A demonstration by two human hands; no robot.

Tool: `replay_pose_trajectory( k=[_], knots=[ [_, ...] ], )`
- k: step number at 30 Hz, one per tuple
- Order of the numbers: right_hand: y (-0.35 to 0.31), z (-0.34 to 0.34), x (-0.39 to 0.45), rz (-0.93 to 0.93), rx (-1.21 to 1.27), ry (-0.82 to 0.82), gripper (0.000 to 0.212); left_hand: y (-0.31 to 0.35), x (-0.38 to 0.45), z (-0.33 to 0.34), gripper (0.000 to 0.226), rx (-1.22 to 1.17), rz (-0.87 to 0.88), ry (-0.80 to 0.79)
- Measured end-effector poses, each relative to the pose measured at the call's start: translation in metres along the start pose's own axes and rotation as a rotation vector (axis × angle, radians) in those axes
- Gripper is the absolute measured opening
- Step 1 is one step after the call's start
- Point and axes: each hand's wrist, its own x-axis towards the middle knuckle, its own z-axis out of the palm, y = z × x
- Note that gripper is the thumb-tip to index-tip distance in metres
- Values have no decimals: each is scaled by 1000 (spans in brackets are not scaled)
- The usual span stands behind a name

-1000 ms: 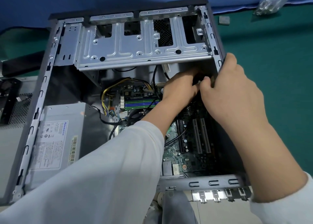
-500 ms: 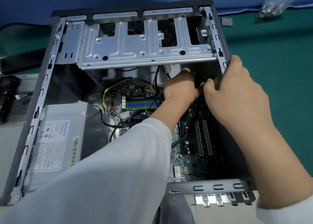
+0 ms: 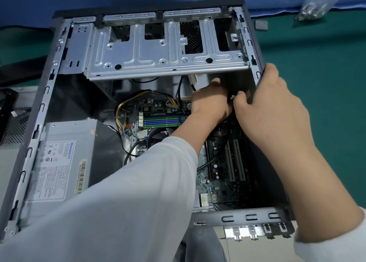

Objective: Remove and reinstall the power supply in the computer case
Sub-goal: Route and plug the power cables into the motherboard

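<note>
The open computer case [image 3: 45,95] lies on its side. The grey power supply [image 3: 67,162] sits in its lower left corner, and yellow and black wires [image 3: 126,107] run from it to the motherboard [image 3: 221,172]. Deep in the upper right corner, below the drive cage [image 3: 158,50], my left hand [image 3: 210,105] curls round a black connector [image 3: 230,99]. My right hand [image 3: 273,111] hooks its fingers over the case's right wall [image 3: 255,60], and its thumb presses against the same connector. My left sleeve hides the middle of the board.
A clear bag of small parts [image 3: 316,4] and a small grey square piece [image 3: 261,25] lie on the green mat [image 3: 326,83] to the right of the case. A black mesh panel [image 3: 13,127] lies to the left. Black cables cross the motherboard.
Both hands have shifted slightly up and toward the right wall. My right hand's fingers have slid further along the rim. The power supply has not moved.
</note>
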Motion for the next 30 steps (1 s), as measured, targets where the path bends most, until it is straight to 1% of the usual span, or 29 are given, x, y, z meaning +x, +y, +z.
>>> replay_pose_trajectory(
  k=[4,7,12,16,21,25,27,30],
  knots=[
    [0,0,0,-4,9,-1,57,-1,1,-2,22,18,16,-37],
    [0,1,1,-3,21,-1,57,0,0,-3,16,12,24,-33],
    [1,1,1,-8,29,5,57,0,1,1,17,-40,8,25],
    [0,0,1,-3,28,-4,57,2,1,5,12,-105,-11,65],
    [0,0,1,4,23,-12,56,3,1,11,14,-106,3,117],
    [0,-1,1,-2,17,0,56,2,0,10,13,-189,33,176],
    [1,0,1,-5,8,5,57,2,-1,10,18,-214,42,184],
    [1,1,1,-21,-16,15,59,2,-1,8,26,-229,20,153]
  ],
)
